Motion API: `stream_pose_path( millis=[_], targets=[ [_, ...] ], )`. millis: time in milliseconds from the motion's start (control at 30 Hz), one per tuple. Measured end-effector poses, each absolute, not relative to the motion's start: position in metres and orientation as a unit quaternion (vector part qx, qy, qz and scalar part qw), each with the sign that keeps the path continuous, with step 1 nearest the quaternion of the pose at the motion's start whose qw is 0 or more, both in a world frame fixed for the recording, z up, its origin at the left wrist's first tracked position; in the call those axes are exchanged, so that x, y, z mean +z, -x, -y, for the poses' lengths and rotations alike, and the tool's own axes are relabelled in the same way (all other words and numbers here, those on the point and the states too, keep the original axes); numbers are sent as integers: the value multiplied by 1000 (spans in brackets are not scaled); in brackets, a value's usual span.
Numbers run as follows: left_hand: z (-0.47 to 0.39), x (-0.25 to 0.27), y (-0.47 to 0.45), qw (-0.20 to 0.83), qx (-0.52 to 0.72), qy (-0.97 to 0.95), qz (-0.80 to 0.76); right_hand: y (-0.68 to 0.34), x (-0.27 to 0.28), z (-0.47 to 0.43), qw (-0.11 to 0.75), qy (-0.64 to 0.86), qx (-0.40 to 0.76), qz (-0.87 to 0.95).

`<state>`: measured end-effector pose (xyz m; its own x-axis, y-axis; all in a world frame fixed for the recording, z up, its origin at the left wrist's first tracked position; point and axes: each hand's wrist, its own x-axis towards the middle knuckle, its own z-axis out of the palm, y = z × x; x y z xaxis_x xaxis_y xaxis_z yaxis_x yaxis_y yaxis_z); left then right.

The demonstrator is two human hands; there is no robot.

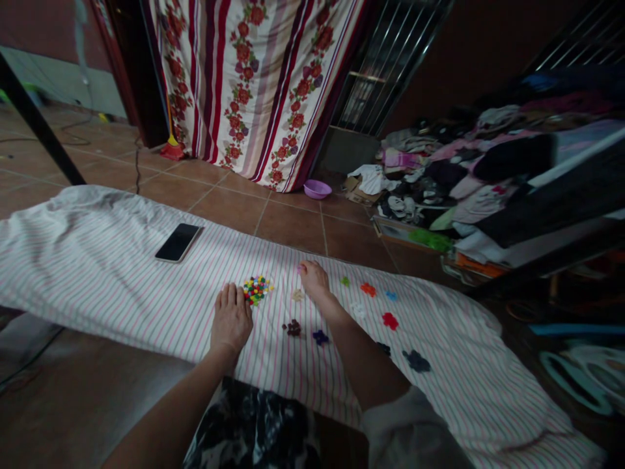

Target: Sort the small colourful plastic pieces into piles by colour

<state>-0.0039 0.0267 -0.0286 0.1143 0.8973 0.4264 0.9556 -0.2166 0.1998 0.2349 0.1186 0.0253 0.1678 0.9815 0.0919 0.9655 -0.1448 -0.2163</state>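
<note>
My left hand [232,317] lies flat on the striped cloth, fingers stretched out, beside a mixed heap of small coloured beads [257,289]. My right hand [315,280] is closed in a pinch farther out, with a small pink bead [300,268] at its fingertips. Sorted by colour, little piles sit around it: beige beads [297,295], brown beads [293,327] and dark blue beads [320,337]. Right of my right arm are green [345,281], orange [368,289], light blue [391,295], white [359,310], red [390,320] and dark grey beads [416,361]. My forearm partly covers a black pile [384,349].
A phone [179,242] rests on the striped cloth [112,260] at the left. Beyond the cloth's far edge are a tiled floor [234,205], a purple basin [317,189] and a flowered curtain [263,85]. Clothes [469,156] are heaped at the right, behind a dark bar.
</note>
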Motion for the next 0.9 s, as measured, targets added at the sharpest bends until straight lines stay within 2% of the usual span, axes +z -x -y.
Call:
stream_pose_path(
  millis=[233,400,600,900],
  targets=[
    [-27,-30,3,71,-240,742,621,-218,29,-106,180,720,31,669],
    [-28,-32,5,70,-254,743,616,-183,27,-91,228,644,86,725],
    [-32,-44,6,50,-310,729,608,-146,20,-67,228,604,145,750],
    [-34,-60,8,30,-401,696,595,-130,8,-40,212,657,133,711]
  ],
)
